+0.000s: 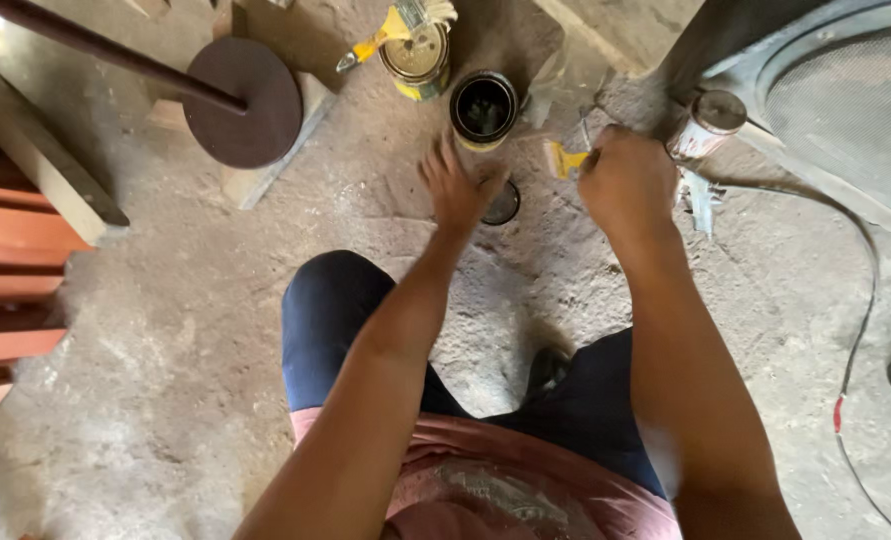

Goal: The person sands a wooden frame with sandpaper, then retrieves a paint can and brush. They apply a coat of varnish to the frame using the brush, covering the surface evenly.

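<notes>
Yellow-handled paintbrush [565, 159] clenched in right hand [627, 180]; left hand [457, 188], fingers spread, over round dark lid [502, 204] below open black-rimmed tin can [483, 108]. Best kept steady.

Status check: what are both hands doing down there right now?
Right hand gripping yellow-handled paintbrush. Left hand open, over round dark lid. Open dark tin can just beyond.
</notes>
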